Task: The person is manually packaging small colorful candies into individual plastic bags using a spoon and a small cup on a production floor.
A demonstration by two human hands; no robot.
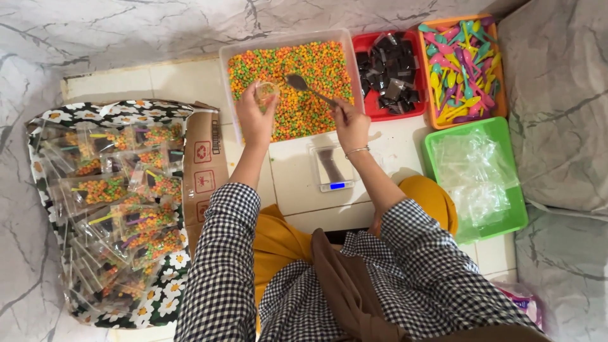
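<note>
My left hand (255, 119) holds a small clear cup or bag (266, 92) partly filled with coloured candy, over the clear tub (287, 39) of orange, green and yellow candy beads (310, 69). My right hand (350, 125) grips a metal spoon (303, 85) whose bowl hovers above the beads, just right of the small container. A small digital scale (332, 168) with a lit blue display sits on the floor tiles below my right hand.
A red tray of dark wrapped pieces (387, 76), an orange tray of coloured plastic spoons (462, 66) and a green tray of clear bags (481, 174) stand at right. A flowered box (117, 209) of filled candy packets lies at left, with a cardboard flap (204, 168) beside it.
</note>
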